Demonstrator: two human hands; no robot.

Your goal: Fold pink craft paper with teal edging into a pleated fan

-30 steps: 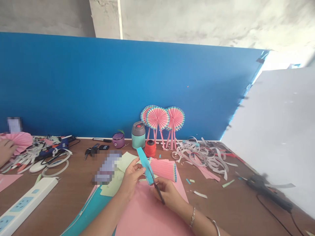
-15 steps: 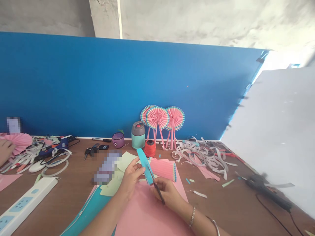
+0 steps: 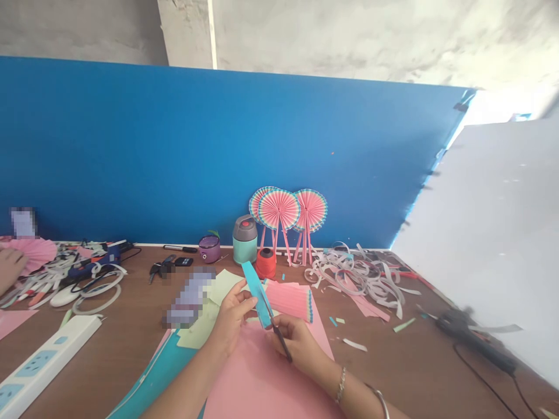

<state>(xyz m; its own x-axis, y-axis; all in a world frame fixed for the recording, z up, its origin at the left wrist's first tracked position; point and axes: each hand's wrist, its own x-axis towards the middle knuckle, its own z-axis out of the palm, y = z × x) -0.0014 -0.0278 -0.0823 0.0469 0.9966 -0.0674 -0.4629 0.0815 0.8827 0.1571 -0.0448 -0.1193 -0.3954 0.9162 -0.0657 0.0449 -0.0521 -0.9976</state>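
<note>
My left hand pinches a narrow blue paper strip between thumb and fingers, holding it up at a slant. My right hand is closed round the dark handles of scissors, whose blades lie along the strip's right side. How far the blades are apart I cannot tell. Under both hands lies a large pink paper sheet. Just behind my right hand rests a pleated pink paper piece with blue-edged ends. Pale green paper sits left of my left hand.
Pink paper fans stand against the blue partition, near a teal flask and a red thread spool. Paper scraps heap at right, by a glue gun. At left are a power strip and another person's hand.
Almost nothing differs. Both hands, the blue strip and the scissors keep nearly the same position.
</note>
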